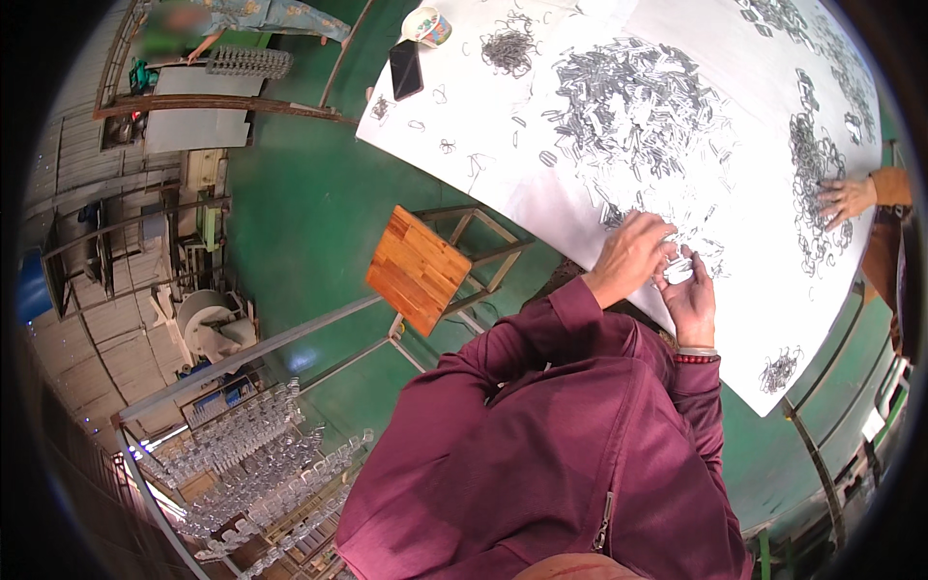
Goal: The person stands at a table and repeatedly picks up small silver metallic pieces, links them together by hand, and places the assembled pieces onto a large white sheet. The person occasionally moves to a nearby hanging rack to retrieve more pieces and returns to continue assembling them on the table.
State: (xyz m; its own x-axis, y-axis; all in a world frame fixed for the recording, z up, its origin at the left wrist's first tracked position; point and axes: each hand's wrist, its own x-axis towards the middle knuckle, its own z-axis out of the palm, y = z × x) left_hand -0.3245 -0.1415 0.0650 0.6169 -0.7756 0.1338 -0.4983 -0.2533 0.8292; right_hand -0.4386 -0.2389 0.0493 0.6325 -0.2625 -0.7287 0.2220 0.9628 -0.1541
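My left hand (630, 255) is at the near edge of the white table, palm down. Its fingers are bent together at the fingertips of my right hand, and what they pinch is too small to make out. My right hand (690, 307) is turned palm up, with fingers curled round a few small silvery metal pieces (680, 265). Just beyond both hands spreads a large heap of small elongated metal pieces (633, 111), some grey and some bright. A few loose ones lie close around my fingers.
On the white table (570, 208) are a black phone (406, 70), a tub (427, 27) and smaller piles of dark wire loops (509, 48). At the right a co-worker's hand (847, 200) rests by another pile. A wooden stool (420, 271) stands left; metal racks (261, 464) lie lower left.
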